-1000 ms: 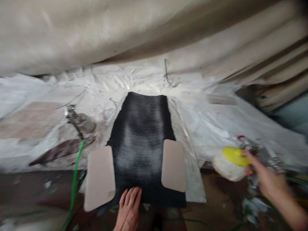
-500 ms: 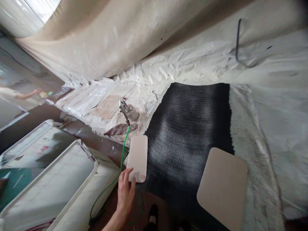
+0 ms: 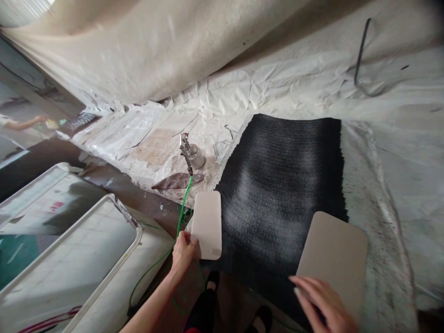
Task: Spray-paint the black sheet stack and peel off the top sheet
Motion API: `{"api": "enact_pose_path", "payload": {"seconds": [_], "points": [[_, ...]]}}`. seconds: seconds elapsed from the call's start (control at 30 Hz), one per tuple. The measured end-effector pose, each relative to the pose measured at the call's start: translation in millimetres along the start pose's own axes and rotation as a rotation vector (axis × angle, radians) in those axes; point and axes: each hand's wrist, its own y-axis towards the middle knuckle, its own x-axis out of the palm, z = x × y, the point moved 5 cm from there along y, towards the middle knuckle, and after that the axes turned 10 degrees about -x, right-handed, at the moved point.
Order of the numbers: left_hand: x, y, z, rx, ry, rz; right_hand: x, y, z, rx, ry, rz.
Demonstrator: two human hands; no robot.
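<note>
My left hand is closed at the left edge of a small beige panel with rounded corners, fingers curled and thumb on its face. That panel lies over the left border of a black ribbed sheet. At lower right, my right hand has thumb and fingers apart, over the near left side of a larger beige rounded panel. This larger panel rests on the sheet's right border.
A spray gun with a cup stands on the plastic-covered surface beyond, its green hose trailing down. White-rimmed bins stand at left. Stained cloth hangs behind. Another person's arm reaches in at far left.
My right hand has come into view at the larger panel. My left hand has shifted from lying over the small panel's lower corner to its left edge. The view has swung slightly.
</note>
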Motion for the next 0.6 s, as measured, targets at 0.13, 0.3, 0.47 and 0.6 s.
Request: {"api": "enact_pose_path", "payload": {"seconds": [0.13,0.3,0.47,0.6], "points": [[-10.0,17.5,0.6,-0.048,-0.181,-0.137,95.0,43.5,-81.2,-0.282,-0.085,-0.048],[-18.9,30.6,5.9,-0.117,-0.451,-0.385,159.7,69.7,-108.9,-0.416,-0.302,-0.080],[-28.1,39.2,16.9,-0.198,-0.611,-0.671,169.5,74.1,-118.3,-0.267,-0.355,-0.183],[-40.4,59.6,29.9,-0.210,-0.654,-0.742,170.7,81.3,-127.3,-0.002,-0.251,-0.291]]}}
